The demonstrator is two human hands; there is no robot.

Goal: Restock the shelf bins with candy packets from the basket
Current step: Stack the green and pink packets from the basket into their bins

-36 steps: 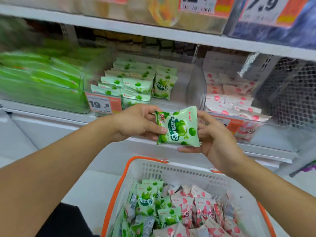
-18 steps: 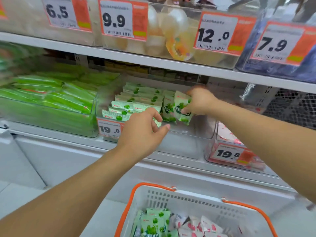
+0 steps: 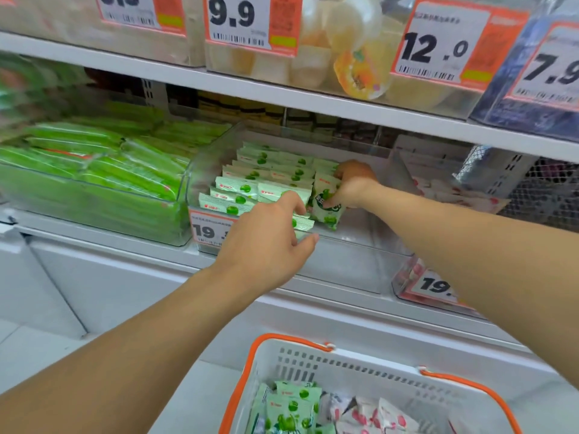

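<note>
A clear shelf bin [image 3: 369, 245] in the middle of the shelf holds rows of green candy packets [image 3: 263, 177]. My right hand [image 3: 352, 183] is inside the bin, gripping one green candy packet [image 3: 327, 205] that stands upright at the right end of the rows. My left hand [image 3: 269, 242] hovers at the bin's front edge, fingers spread, touching the front packets and holding nothing. Below, the white basket with orange rim [image 3: 344, 368] holds green and pink packets [image 3: 372, 415].
A bin of long green packs [image 3: 94, 170] sits to the left. A bin of pink packets [image 3: 438, 286] sits to the right, with a wire mesh basket [image 3: 545, 189] beyond. The upper shelf [image 3: 282, 92] with price tags overhangs the bins.
Both hands rose from over the basket to the shelf. My right hand carried the green packet into the bin and lowered it beside the rows; my left hand let go and reached the bin's front.
</note>
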